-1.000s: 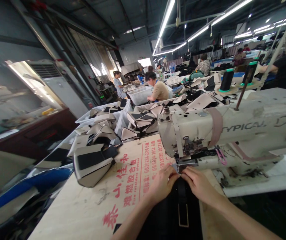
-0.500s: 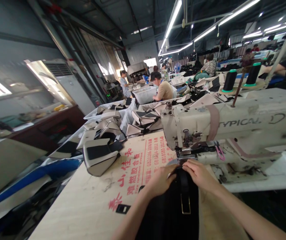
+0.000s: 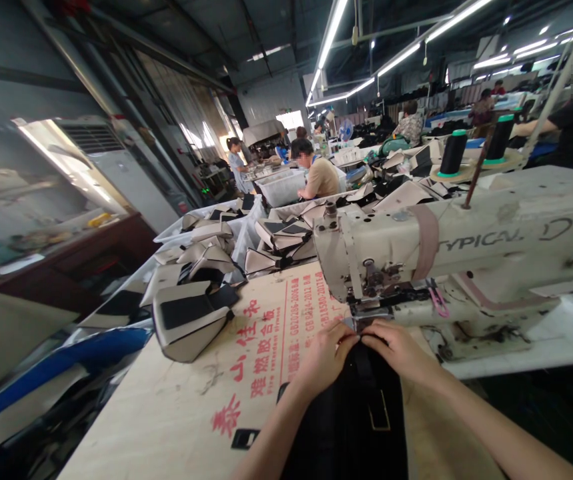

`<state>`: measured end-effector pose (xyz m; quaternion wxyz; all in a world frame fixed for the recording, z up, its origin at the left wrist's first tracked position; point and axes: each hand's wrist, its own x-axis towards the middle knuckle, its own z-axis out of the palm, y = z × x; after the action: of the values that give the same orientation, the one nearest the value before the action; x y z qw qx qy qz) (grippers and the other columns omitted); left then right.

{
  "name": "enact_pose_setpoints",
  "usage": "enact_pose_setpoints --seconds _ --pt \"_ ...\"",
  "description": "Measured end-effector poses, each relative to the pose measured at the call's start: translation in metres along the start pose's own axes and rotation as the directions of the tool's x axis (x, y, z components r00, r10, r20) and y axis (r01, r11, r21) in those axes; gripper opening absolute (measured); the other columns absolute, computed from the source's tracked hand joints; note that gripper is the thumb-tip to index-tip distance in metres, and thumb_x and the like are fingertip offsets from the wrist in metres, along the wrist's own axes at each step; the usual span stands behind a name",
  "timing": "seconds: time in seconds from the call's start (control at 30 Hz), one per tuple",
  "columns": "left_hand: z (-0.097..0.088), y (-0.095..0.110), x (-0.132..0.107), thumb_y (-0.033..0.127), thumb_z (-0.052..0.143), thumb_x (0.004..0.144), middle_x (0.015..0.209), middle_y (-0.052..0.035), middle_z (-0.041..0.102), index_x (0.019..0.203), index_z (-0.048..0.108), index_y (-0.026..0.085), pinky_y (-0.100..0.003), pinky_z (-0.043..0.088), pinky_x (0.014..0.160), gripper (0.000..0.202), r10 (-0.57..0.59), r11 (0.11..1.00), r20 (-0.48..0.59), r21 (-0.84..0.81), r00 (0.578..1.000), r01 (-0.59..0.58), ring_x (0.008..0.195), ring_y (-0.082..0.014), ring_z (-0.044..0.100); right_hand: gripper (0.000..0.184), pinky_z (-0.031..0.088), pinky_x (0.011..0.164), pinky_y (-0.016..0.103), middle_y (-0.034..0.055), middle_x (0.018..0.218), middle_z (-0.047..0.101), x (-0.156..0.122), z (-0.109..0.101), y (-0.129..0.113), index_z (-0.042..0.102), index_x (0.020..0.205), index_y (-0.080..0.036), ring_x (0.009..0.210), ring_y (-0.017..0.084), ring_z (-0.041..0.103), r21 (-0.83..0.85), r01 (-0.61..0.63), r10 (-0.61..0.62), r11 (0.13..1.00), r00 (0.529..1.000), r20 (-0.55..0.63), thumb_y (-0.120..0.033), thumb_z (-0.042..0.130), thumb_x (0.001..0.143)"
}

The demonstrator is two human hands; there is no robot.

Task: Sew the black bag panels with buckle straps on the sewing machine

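Both hands are at the needle end of a cream sewing machine (image 3: 456, 240), gripping the top edge of a black fabric piece (image 3: 336, 427). My left hand (image 3: 323, 353) pinches that edge on the left, fingers closed. Close beside it, my right hand (image 3: 396, 347) presses and pinches the edge on the right. The black piece hangs down toward me over the board's edge. A black strap with a thin gold rectangular buckle (image 3: 380, 410) lies on it. The fingertips hide part of the edge under the presser foot.
A plywood board (image 3: 166, 413) with red printing carries a beige-and-black bag piece (image 3: 191, 320) and a small black buckle (image 3: 245, 439). White bins (image 3: 253, 230) of similar pieces stand behind. Thread cones (image 3: 452, 153) rise above the machine. Other people work farther back.
The view has shifted slightly. My left fingers have drawn nearer the right ones at the fabric edge. The strap with the gold buckle has tilted a little on the black piece.
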<state>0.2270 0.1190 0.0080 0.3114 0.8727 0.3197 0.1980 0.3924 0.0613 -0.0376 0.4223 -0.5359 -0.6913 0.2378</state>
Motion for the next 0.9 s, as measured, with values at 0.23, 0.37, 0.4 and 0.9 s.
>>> enact_pose_setpoints --seconds 0.23,0.37,0.4,0.9 --pt "0.001 -0.006 0.003 0.026 0.042 0.086 0.080 0.0002 0.055 0.078 0.053 0.017 -0.023 0.040 0.068 0.016 -0.033 0.999 -0.013 -0.011 0.999 0.033 0.075 -0.0117 0.051 0.023 0.041 0.085 0.031 0.0042 0.098 0.052 -0.008 0.005 -0.006 0.052 0.108 -0.022 0.094 0.016 0.049 -0.130 0.027 -0.042 0.991 0.993 -0.111 -0.027 0.040 0.089" --pt "0.002 -0.005 0.001 0.025 0.041 0.087 0.081 -0.0001 0.054 0.076 0.051 0.017 -0.023 0.039 0.069 0.016 -0.028 1.000 -0.026 -0.008 0.999 0.027 0.076 -0.0118 0.051 0.023 0.042 0.083 0.034 0.0061 0.096 0.051 -0.007 0.010 -0.005 0.053 0.104 -0.020 0.092 0.017 0.048 -0.199 0.051 -0.064 0.979 0.996 -0.060 -0.024 0.035 0.090" --pt "0.002 -0.005 0.001 0.024 0.041 0.086 0.080 -0.0001 0.054 0.076 0.050 0.017 -0.023 0.040 0.069 0.015 -0.025 1.000 -0.027 -0.008 0.999 0.025 0.076 -0.0118 0.051 0.022 0.042 0.083 0.034 0.0063 0.096 0.051 -0.006 0.010 -0.004 0.053 0.103 -0.019 0.092 0.017 0.048 -0.200 0.049 -0.060 0.979 0.997 -0.051 -0.023 0.035 0.090" --pt "0.012 -0.001 0.001 0.019 0.039 0.084 0.081 -0.0035 0.052 0.071 0.045 0.019 -0.029 0.042 0.068 0.014 -0.014 0.994 -0.097 0.108 0.995 0.025 0.080 -0.0168 0.049 0.023 0.042 0.074 0.031 0.0052 0.085 0.055 -0.002 0.024 0.001 0.054 0.085 -0.018 0.081 0.017 0.052 -0.052 -0.084 0.077 0.995 0.990 -0.117 -0.027 0.034 0.090"
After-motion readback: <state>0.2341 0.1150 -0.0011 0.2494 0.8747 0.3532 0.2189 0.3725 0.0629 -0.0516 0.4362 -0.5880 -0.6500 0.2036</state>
